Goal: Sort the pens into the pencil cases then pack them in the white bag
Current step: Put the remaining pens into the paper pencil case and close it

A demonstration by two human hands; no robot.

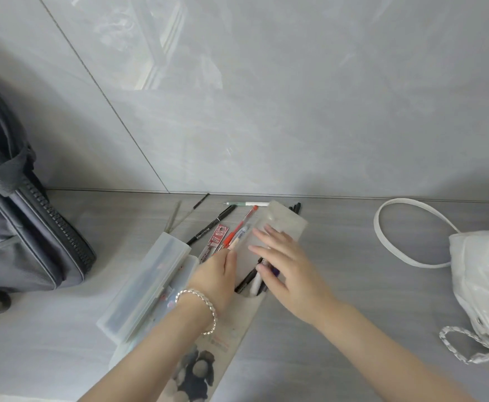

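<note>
Frosted plastic marks the flat pencil case point(289, 219), which lies slantwise in the middle of the grey table point(353, 285). Your right hand point(286, 268) lies on it with fingers straight and spread. Your left hand point(217, 274) rests just to the left, fingertips down at the red pen point(241, 224); whether it pinches the pen cannot be told. The likely risk is at the case's mouth, where several pens point(246, 281), dark and white, poke out under your right hand. Pushing another in at an angle could nudge them back out or slide the light case. To the left lies a clear hard case point(147, 285) with dim shapes inside; whether its lid is shut is unclear. More loose pens, among them a black marker point(211, 224), lie at the far side near the wall. The white bag point(480, 271) sits well apart on the right, its inside hidden.
</note>
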